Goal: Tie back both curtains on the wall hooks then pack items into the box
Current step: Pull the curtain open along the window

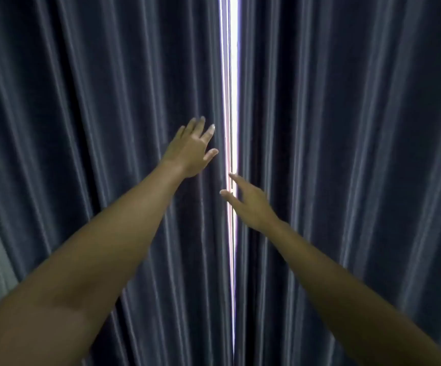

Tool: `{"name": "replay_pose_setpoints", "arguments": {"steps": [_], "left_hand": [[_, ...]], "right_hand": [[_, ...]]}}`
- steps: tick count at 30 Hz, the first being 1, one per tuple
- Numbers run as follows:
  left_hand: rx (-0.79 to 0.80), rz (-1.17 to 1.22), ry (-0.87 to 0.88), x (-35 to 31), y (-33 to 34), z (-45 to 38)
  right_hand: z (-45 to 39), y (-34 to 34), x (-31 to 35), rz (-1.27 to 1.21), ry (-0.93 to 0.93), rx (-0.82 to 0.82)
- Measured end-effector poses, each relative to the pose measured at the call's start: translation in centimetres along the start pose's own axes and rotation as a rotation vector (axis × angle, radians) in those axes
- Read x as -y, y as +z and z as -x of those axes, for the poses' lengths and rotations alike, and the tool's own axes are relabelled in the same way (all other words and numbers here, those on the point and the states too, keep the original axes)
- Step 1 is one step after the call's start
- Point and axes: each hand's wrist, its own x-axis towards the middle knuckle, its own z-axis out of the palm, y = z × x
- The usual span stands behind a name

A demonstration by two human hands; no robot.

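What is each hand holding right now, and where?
Nothing. The left hand and right hand reach, fingers spread, toward the gap between the curtains.

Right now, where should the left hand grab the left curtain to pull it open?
Probably its inner edge beside the bright gap, coming from the middle. The left curtain hangs in loose vertical folds there, and the left hand is already close by with fingers spread.

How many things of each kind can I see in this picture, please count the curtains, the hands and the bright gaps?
Dark blue curtains: 2, the left curtain and the right curtain
Bare hands: 2, the left hand and the right hand, both with fingers spread near the curtain edges
Bright gap between the curtains: 1
Total: 5
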Motion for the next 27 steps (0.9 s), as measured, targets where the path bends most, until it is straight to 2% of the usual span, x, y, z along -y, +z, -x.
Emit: {"name": "replay_pose_setpoints", "arguments": {"steps": [4,7,10,14,19,27], "left_hand": [[-0.133,-0.083,0.189,-0.6,0.2,-2.6],[-0.221,-0.276,0.37,-0.5,1.7,-4.5],[-0.214,-0.385,0.433,-0.3,3.2,-6.1],[-0.15,-0.431,0.412,1.1,5.5,-8.3],[-0.106,-0.433,0.27,4.5,6.9,-11.0],[-0.15,-0.507,0.285,7.7,8.5,-12.5]], "right_hand": [[-1.6,3.4,-0.8,-0.05,0.079,-0.049],[-3.6,6.2,-2.3,-0.115,0.195,-0.117],[-5.0,9.2,-3.1,-0.182,0.23,-0.097],[-6.7,12.6,-3.2,-0.307,0.199,-0.048],[-10.5,15.0,-5.1,-0.448,0.363,-0.343],[-14.2,20.3,-4.5,-0.509,0.373,-0.38]]}}
